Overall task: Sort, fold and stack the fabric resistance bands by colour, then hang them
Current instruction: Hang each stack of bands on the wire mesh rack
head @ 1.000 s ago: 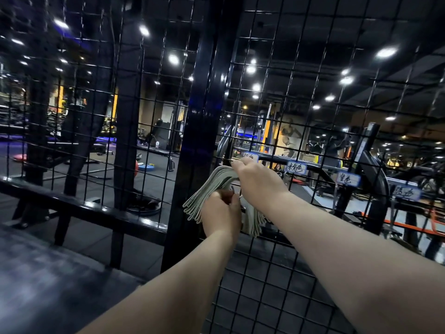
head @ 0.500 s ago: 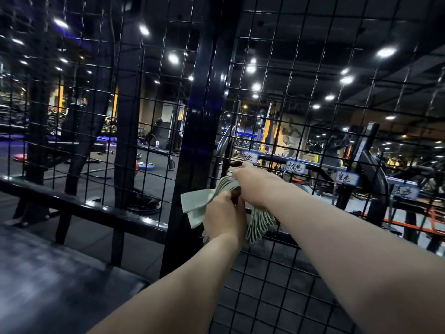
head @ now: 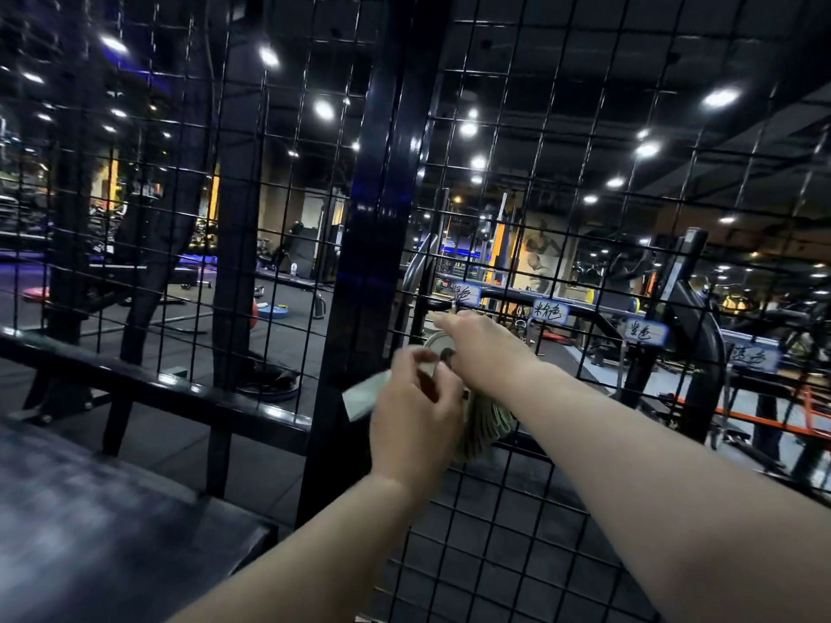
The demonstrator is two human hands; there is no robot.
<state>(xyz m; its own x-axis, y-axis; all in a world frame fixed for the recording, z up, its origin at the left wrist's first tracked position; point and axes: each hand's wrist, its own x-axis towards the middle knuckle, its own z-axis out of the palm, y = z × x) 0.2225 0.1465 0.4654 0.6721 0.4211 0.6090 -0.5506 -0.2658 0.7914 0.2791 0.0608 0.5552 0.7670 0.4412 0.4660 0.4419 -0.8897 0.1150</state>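
Pale green fabric resistance bands [head: 488, 422] hang bunched against the black wire mesh panel [head: 508, 487], their top gripped by the right hand [head: 485, 353]. The left hand [head: 416, 424], blurred, has loosened since its earlier fist; whether it pinches anything is impossible to tell. Handwritten paper labels [head: 549, 312] sit beyond.

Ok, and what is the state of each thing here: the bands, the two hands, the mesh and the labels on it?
wire mesh: upright.
green bands: folded in a bundle, draped against the mesh, ends hanging down.
right hand: grips the bundle's top.
left hand: blurred; seems to pinch a loose band end.
labels: fixed on the mesh, handwritten.
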